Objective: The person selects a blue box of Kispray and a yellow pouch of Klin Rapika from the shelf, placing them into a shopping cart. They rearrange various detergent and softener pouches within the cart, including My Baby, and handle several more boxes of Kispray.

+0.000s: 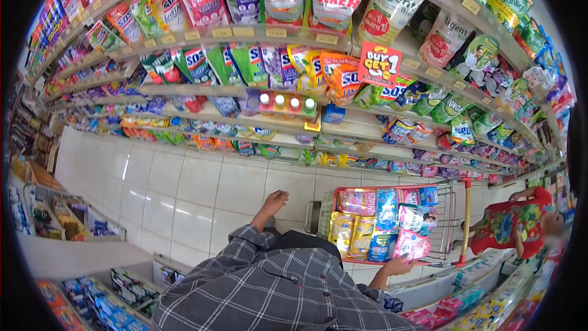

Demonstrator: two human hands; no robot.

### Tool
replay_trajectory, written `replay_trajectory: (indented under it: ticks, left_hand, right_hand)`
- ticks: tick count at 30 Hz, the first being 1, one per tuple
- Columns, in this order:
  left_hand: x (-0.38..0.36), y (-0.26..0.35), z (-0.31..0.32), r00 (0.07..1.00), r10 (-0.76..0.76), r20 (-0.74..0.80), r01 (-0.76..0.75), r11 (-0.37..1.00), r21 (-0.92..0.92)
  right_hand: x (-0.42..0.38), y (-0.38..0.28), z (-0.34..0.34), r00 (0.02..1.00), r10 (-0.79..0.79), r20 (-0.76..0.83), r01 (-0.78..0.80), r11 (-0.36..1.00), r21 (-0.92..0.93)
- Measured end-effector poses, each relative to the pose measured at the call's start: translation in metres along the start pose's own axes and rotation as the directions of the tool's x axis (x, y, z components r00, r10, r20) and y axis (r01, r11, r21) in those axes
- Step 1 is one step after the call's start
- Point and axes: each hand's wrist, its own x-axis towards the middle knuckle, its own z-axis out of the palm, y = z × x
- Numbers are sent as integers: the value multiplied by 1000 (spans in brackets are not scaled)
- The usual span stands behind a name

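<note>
My left hand [277, 201] hangs over the tiled floor with loosely bent fingers and nothing in it. My right hand [398, 266] is at the near side of a shopping cart [467, 220], its fingers closed on the lower edge of a pink pouch [411, 244]. That pouch lies at the cart's near rim, tilted over the other packs. Beside it in the cart are yellow packs [342, 234], a blue pack [386, 202], a pink pack [357, 201] and a white-and-pink pack [416, 217].
Long shelves [257, 34] of cleaning-product pouches curve across the far side. A red promotion sign [381, 64] sticks out from them. Small coloured bottles [278, 104] stand lower down. A person in a red floral top [514, 224] is beyond the cart handle. More shelves [116, 291] stand behind me.
</note>
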Motion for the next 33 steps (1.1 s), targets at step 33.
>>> replay_trajectory:
  ticks: [33]
  left_hand:
    - [116, -35, 187, 812, -374, 447, 285, 924, 256]
  right_hand:
    - [-108, -152, 97, 428, 113, 897, -676, 699, 235]
